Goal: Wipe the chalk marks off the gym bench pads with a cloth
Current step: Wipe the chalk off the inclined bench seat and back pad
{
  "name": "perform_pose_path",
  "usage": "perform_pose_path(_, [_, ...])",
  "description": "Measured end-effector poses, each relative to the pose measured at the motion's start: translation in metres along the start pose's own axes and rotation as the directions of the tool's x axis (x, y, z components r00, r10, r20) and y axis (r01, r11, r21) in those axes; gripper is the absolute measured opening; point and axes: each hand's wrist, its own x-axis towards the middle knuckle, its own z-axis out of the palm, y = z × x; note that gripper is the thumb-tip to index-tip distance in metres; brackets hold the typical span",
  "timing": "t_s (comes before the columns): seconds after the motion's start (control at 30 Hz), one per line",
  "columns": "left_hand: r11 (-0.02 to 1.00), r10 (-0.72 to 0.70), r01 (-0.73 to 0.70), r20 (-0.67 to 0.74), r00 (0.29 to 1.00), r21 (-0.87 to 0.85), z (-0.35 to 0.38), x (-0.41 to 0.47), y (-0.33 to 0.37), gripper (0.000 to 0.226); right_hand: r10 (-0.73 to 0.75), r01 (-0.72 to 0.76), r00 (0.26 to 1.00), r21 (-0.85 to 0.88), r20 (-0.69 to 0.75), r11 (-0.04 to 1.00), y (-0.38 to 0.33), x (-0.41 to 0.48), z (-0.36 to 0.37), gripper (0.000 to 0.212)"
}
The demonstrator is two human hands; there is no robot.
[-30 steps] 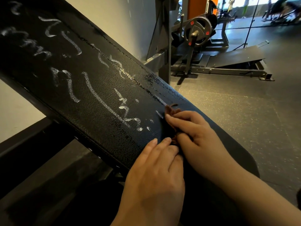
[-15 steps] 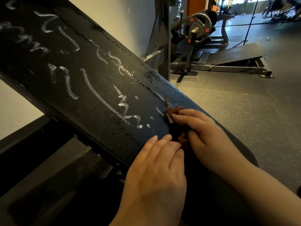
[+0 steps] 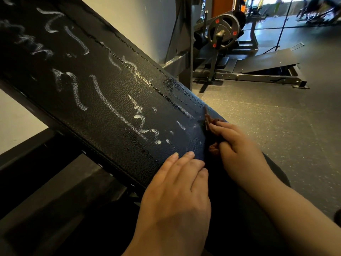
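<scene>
At the lower end of the bench pad (image 3: 110, 100), our right hand (image 3: 238, 150) pinched the cloth (image 3: 214, 149) to the surface, our left hand (image 3: 177, 196) lay flat beside, and most chalk marks (image 3: 103, 100) awaited wiping.

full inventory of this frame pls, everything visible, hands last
bench pad: 1, black textured, inclined from upper left down to centre
chalk marks: many, white, scattered over the pad's upper and middle part
cloth: 1, reddish brown, bunched on the pad under the right hand
bench frame: 1, black, below the pad at lower left
weight plate: 1, black with red marks, on a machine at upper right
sloped platform: 1, black, on the floor beside that machine
floor: dark grey speckled, right side
wall: cream, behind the pad
left hand: fingers flat on the pad's lower end
right hand: grips the cloth against the pad
</scene>
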Motion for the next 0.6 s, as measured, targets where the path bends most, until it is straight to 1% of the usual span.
perform_pose_path(0.03, [1.0, -0.004, 0.004, 0.0, 1.0, 0.006, 0.0, 0.0, 0.0, 0.026, -0.034, 0.034, 0.999, -0.013, 0.024, 0.999, -0.005, -0.003, 0.001, 0.053])
perform_pose_path(0.07, [1.0, -0.01, 0.01, 0.0, 1.0, 0.016, 0.001, -0.001, 0.001, 0.024, -0.101, 0.103, 0.993, -0.031, 0.06, 0.994, -0.011, -0.009, 0.002, 0.053])
perform_pose_path(0.13, [0.999, -0.031, 0.031, -0.008, 0.999, 0.024, 0.002, -0.002, 0.002, 0.02, -0.223, 0.23, 0.961, -0.024, 0.163, 0.973, -0.023, -0.019, 0.001, 0.056])
perform_pose_path(0.17, [0.999, -0.037, 0.038, -0.016, 0.999, 0.02, 0.002, -0.002, 0.002, 0.02, -0.249, 0.256, 0.946, -0.006, 0.207, 0.967, -0.025, -0.021, -0.001, 0.057])
perform_pose_path(0.2, [0.999, -0.035, 0.035, -0.022, 0.999, 0.016, 0.002, -0.001, 0.002, 0.021, -0.25, 0.254, 0.944, 0.011, 0.217, 0.967, -0.023, -0.019, -0.004, 0.058])
perform_pose_path(0.23, [1.0, -0.026, 0.026, -0.022, 0.999, 0.013, 0.002, 0.0, 0.001, 0.024, -0.214, 0.214, 0.956, 0.026, 0.202, 0.977, -0.015, -0.014, -0.005, 0.059])
perform_pose_path(0.33, [1.0, -0.001, 0.001, -0.008, 1.0, 0.003, 0.001, 0.0, 0.0, 0.028, -0.058, 0.058, 0.998, -0.001, 0.04, 0.998, 0.002, 0.0, -0.007, 0.055])
perform_pose_path(0.37, [1.0, 0.0, 0.0, -0.002, 1.0, -0.003, 0.001, -0.001, 0.0, 0.029, -0.011, 0.011, 1.0, -0.013, 0.014, 1.0, 0.005, 0.001, -0.005, 0.053])
perform_pose_path(0.4, [1.0, -0.002, 0.002, 0.007, 1.0, -0.011, 0.001, -0.002, 0.001, 0.029, 0.021, -0.02, 1.0, -0.01, 0.019, 1.0, 0.003, 0.002, -0.002, 0.051])
perform_pose_path(0.43, [1.0, -0.008, 0.009, 0.018, 1.0, -0.019, 0.001, -0.002, 0.001, 0.029, 0.027, -0.028, 0.999, 0.0, 0.039, 1.0, -0.002, 0.001, -0.001, 0.049])
perform_pose_path(0.47, [0.999, -0.021, 0.021, 0.029, 0.999, -0.025, 0.0, -0.002, 0.002, 0.03, -0.003, 0.002, 0.998, 0.012, 0.06, 1.0, -0.008, -0.006, -0.002, 0.048])
perform_pose_path(0.53, [0.998, -0.056, 0.058, 0.051, 0.997, -0.019, -0.002, 0.0, 0.004, 0.032, -0.132, 0.124, 0.983, 0.069, 0.128, 0.99, -0.025, -0.026, -0.005, 0.05])
perform_pose_path(0.57, [0.997, -0.071, 0.072, 0.06, 0.996, -0.007, -0.003, 0.001, 0.005, 0.033, -0.15, 0.129, 0.975, 0.13, 0.163, 0.983, -0.031, -0.036, -0.011, 0.05])
perform_pose_path(0.6, [0.997, -0.082, 0.082, 0.067, 0.994, 0.006, -0.004, 0.002, 0.006, 0.034, -0.143, 0.103, 0.972, 0.213, 0.185, 0.972, -0.033, -0.035, -0.013, 0.048])
